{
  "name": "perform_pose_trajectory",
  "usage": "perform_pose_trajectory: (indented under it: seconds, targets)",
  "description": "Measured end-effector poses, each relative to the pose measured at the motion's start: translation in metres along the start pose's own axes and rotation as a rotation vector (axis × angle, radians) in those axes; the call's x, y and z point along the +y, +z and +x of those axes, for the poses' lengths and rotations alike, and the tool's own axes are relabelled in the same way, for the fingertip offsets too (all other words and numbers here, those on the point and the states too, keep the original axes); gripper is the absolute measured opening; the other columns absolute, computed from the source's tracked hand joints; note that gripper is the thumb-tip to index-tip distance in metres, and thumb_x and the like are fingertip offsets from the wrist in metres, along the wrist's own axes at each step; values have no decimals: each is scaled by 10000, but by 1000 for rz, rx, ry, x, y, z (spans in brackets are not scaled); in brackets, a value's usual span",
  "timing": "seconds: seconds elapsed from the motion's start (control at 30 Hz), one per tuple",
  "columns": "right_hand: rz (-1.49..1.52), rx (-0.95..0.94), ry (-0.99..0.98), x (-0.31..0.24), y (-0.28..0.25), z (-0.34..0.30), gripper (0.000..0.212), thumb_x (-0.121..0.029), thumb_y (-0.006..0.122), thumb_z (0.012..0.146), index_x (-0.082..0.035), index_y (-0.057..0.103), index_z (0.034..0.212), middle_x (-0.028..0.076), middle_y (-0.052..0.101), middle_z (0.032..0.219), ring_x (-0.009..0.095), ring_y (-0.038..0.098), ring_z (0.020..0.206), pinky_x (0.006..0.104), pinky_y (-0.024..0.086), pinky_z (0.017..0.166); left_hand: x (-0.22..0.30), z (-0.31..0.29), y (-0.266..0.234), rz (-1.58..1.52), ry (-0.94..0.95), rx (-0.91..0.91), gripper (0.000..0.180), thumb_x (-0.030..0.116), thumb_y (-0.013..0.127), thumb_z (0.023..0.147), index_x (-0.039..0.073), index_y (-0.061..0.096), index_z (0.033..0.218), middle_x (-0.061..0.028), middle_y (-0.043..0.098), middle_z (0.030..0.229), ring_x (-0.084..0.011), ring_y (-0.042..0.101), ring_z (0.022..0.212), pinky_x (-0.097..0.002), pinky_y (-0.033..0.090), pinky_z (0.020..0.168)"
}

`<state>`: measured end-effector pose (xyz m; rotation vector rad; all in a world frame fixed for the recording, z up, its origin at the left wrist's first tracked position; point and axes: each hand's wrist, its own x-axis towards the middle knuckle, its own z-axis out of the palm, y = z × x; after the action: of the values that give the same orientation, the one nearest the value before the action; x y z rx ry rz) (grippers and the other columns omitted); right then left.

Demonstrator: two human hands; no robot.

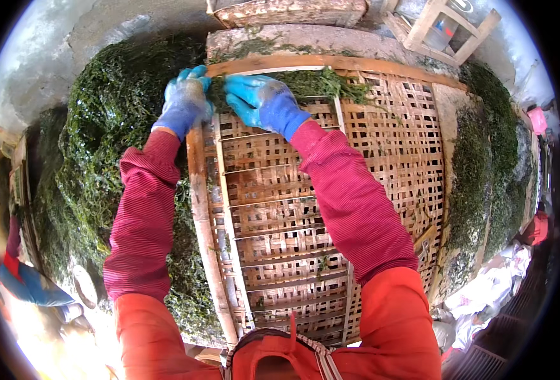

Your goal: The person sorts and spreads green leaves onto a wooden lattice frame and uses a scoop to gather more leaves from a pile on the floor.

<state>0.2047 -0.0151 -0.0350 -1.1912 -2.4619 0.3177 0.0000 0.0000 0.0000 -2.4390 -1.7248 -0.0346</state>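
A worker in ribbed crimson sleeves leans over a woven tray, both gloved hands at its far left corner. Stringy green weed lies there in a loose band along the far edge, its ragged end reaching past the middle. The right hand is palm-down and partly open, fingers nearly straight, thumb apart, with no firm grip to be seen. The left hand curls at the corner, beside a glistening heap; whether its fingers hold any strands, I cannot tell from here.

The risk, to this onlooker, is unevenness: the strands look wet and tangled, so a careless pull could drag a clump over the rail of the slatted frame onto bare weave. Hard pressure might shift or bow its thin crosspieces, and loose ends could catch in the square gaps.

The tray is plaited from flat, tan strips, bordered at the far edge by a smooth wooden bar. Another dark green heap lies beyond its right edge.
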Motion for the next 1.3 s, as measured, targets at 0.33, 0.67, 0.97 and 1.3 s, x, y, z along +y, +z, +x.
perform_pose_trajectory:
  seconds: [0.33,0.67,0.97,1.3]
  targets:
    - [-226,-34,-10,-12,5,2,423,-460,482,1018,-141,751,951,56,751,920,216,704,815,403,557,817,72,47,-69,-1170,449,-137,425,71,663,918,8,619,1336,-107,688,1270,-232,695,1090,-351,545,982]
    - [-299,187,-116,-3,20,0,384,-369,692,868,-154,711,1186,88,695,1226,284,651,1137,410,501,1011,50,-28,34,-628,103,290,475,52,579,926,51,548,1400,-152,601,1392,-321,574,1257,-438,438,1101]
    - [-695,-48,130,64,-87,-98,399,-405,604,980,-187,680,1305,-12,597,1437,227,398,1459,446,127,1268,70,-39,44,-100,98,289,505,308,523,1007,115,491,1472,-111,488,1529,-268,464,1407,-426,278,1223]
    - [164,-109,334,134,-144,-124,763,-132,701,899,-121,342,1572,101,247,1665,308,393,1457,413,396,1184,129,-17,-5,-50,316,306,546,403,407,1048,108,455,1505,-111,417,1580,-313,362,1472,-452,228,1239]
